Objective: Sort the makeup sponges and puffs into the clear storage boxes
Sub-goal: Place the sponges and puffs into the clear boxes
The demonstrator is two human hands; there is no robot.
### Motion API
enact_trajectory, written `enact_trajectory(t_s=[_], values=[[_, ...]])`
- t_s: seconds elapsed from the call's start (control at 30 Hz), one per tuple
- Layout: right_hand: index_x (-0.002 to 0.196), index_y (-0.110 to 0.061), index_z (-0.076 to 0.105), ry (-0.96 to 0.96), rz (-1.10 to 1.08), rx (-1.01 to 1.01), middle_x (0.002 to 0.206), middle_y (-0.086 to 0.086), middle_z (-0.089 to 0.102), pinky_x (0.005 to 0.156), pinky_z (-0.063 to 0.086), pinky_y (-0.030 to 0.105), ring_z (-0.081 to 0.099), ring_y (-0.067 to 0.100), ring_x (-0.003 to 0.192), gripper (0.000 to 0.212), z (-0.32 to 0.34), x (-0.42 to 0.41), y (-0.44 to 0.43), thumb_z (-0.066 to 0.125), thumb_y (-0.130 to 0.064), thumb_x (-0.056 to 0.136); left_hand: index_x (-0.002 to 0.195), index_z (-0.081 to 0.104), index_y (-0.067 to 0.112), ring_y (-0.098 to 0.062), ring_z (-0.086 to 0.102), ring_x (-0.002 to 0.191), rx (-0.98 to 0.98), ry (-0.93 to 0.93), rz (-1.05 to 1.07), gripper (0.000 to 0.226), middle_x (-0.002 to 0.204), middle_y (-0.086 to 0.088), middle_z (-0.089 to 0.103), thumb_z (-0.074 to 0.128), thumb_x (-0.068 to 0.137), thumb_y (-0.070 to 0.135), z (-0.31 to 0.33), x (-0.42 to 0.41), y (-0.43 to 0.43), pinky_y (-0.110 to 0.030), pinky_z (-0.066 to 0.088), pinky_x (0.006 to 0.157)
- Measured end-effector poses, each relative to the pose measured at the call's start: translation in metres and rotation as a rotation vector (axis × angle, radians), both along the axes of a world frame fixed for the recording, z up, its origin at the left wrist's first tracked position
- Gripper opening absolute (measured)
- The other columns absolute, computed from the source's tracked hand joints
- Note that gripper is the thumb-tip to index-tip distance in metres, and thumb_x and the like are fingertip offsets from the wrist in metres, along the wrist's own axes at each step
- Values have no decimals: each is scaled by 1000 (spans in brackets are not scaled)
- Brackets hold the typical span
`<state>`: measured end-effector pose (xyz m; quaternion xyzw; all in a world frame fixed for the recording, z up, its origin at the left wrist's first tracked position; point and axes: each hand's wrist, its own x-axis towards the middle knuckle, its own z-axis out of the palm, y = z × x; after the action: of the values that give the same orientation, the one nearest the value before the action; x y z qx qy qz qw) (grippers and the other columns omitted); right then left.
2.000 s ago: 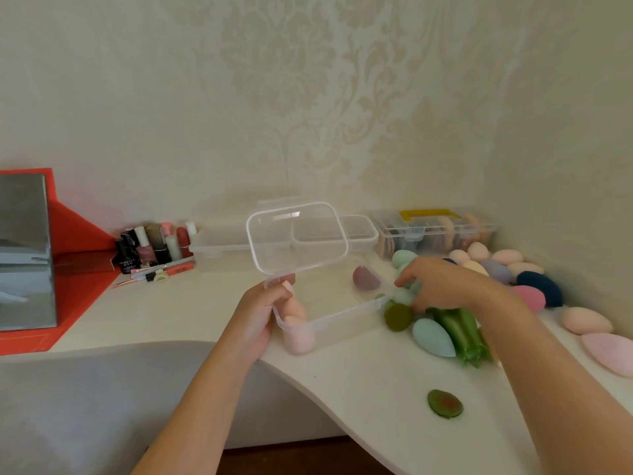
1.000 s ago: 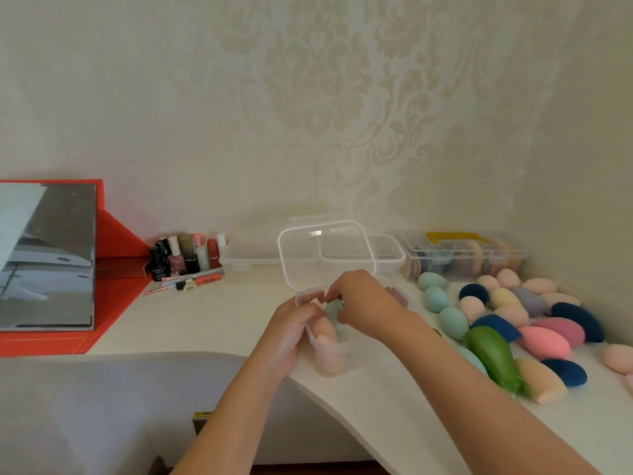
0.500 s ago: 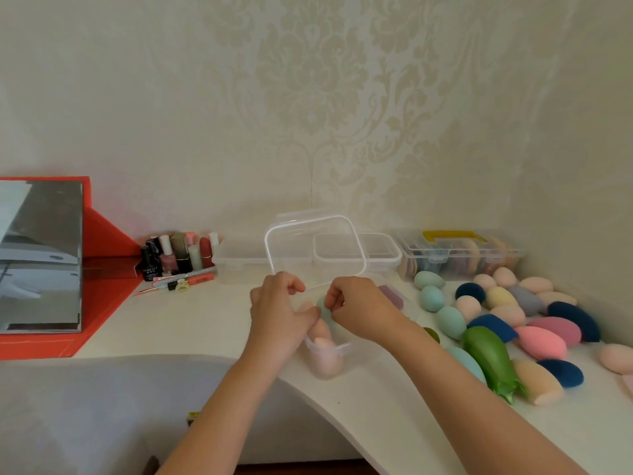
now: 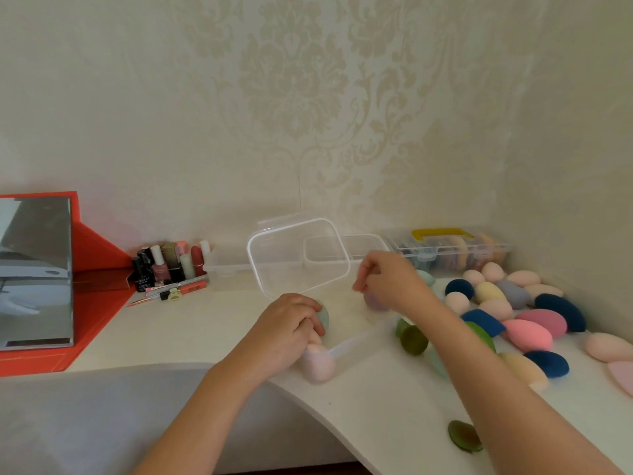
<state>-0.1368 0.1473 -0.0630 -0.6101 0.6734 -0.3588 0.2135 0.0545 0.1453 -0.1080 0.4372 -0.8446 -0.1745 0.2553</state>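
Since the white desk [image 4: 376,406] curves away just beside the clear box [image 4: 359,341], we risk tipping it off | left hand [image 4: 287,323] curls round a teal sponge [image 4: 323,314] in its near corner (downward pressure would do it) | right hand [image 4: 390,281] over mauve sponge [image 4: 375,302], grip we cannot tell.

Right hand [image 4: 388,284] withdrawn rightward — left hand [image 4: 289,325] alone grips teal sponge [image 4: 324,316].

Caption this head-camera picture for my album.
Left hand holds a teal sponge in the open clear box; right hand hovers above; loose sponges wait.
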Motion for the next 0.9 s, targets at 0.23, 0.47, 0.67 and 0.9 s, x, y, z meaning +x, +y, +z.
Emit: enact_trajectory(t_s=[0.23, 0.47, 0.67, 0.9], values=[[99, -12, 61, 579, -380, 298, 92, 3, 63, 70, 44, 29, 59, 22, 88, 22, 15, -66, 21, 68, -24, 82, 82, 70, 16, 0, 39, 114, -15, 48, 7, 38, 112, 17, 49, 38, 91, -2, -5, -2, 0, 1, 21, 90], [116, -11, 52, 582, -353, 501, 102, 4, 55, 82, 47, 29, 56, 20, 97, 57, 0, -64, 24, 78, -38, 73, 71, 62, 25, 0, 41, 113, 9, 92, 1, 41, 110, 19, 50, 38, 91, -2, -5, -1, 1, -9, 25, 94], [121, -7, 48, 470, -333, 209, 111, 10, 60, 72, 39, 29, 58, 25, 101, 37, 18, -57, 28, 57, -26, 90, 73, 64, 22, 0, 41, 112, 21, 82, 11, 40, 107, 22, 49, 38, 90, -2, -4, -2, 0, -7, 25, 93], [120, -27, 52, 281, 219, 18, 110, 1, 56, 69, 43, 22, 55, 16, 88, 39, 7, 3, 25, 67, -30, 84, 81, 70, 14, -1, 40, 112, 6, 48, 12, 36, 109, 18, 50, 39, 90, -3, -3, -2, -1, -2, 23, 91]])
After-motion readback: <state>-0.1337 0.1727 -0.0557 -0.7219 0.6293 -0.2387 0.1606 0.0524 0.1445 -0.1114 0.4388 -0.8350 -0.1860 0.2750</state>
